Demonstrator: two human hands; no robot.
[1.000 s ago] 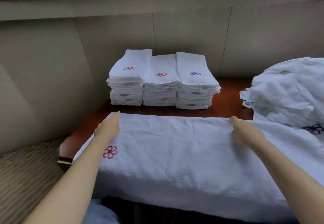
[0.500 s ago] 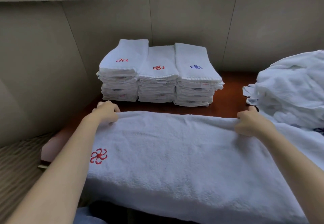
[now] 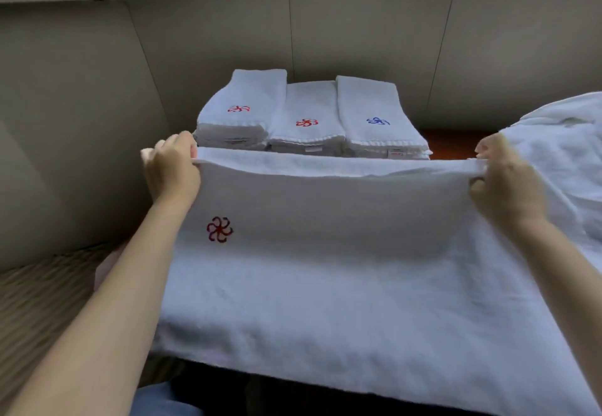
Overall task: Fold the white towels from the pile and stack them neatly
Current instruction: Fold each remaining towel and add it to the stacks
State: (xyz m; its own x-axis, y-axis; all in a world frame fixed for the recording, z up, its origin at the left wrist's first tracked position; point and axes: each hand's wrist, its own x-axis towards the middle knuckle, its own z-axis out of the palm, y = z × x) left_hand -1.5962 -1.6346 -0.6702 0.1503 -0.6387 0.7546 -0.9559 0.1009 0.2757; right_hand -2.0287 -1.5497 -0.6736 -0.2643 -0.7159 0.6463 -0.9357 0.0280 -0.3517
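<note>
A white towel [image 3: 342, 269] lies spread in front of me, its far edge lifted off the surface and pulled taut between my two hands. My left hand [image 3: 171, 171] pinches the far left corner, fingers curled over the hem; my right hand [image 3: 503, 181] grips the far right corner the same way, the cloth bunched at my fingertips. The near edge hangs over the front of the table, toward my lap. A red flower logo [image 3: 220, 229] shows on the towel, just beside my left wrist.

Behind the raised edge stand three stacks of folded towels [image 3: 309, 115], side by side and touching, set against the beige wall [image 3: 358, 31]. The left and middle stacks carry red logos on top, the right one a blue logo [image 3: 378, 121]. To my right, a loose pile [image 3: 560, 141] of unfolded white towels heaps up near my right hand. A strip of dark wooden table [image 3: 456, 141] shows between the stacks and the pile. A striped floor [image 3: 39, 301] fills the lower left.
</note>
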